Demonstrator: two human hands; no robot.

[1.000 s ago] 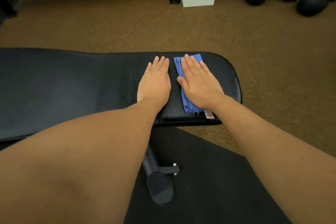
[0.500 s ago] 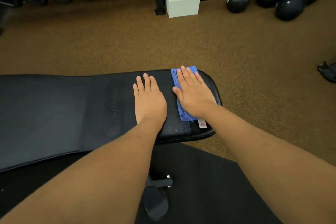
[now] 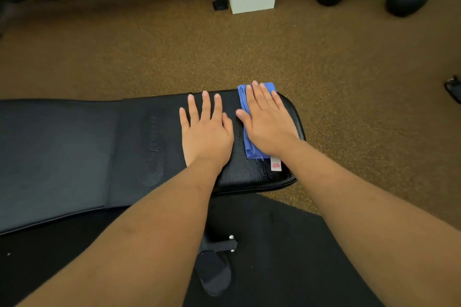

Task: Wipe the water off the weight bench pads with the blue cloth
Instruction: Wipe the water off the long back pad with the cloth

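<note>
Right hand (image 3: 268,123) flat, fingers straight, pressing folded blue cloth (image 3: 249,148) on black padded seat pad (image 3: 252,172); left hand (image 3: 205,132) flat beside. Droplets remain near edge; long black backrest pad (image 3: 59,152) likely unwiped.

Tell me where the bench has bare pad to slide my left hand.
Bare: the whole long back pad, and the left part of the seat pad, between the back pad and the left hand. Crowded: the seat pad's right end, where both hands lie flat, the right hand on the blue cloth.
</note>
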